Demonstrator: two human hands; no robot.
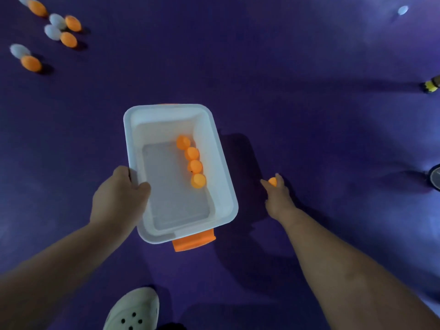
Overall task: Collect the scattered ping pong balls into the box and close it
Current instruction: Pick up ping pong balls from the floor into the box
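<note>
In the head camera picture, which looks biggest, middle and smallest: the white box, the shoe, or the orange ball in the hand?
1. white box
2. shoe, partly cut off by the picture's edge
3. orange ball, mostly hidden in the right hand

Head camera, looking steeply down

Single wide-angle view from above, close over the box (177,172) and both forearms, purple floor (309,67) filling the frame.

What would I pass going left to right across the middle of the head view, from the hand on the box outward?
left hand gripping the white box's rim → row of four orange balls inside the box → right hand pinching one orange ball → dark round object cut off at the right edge.
</note>
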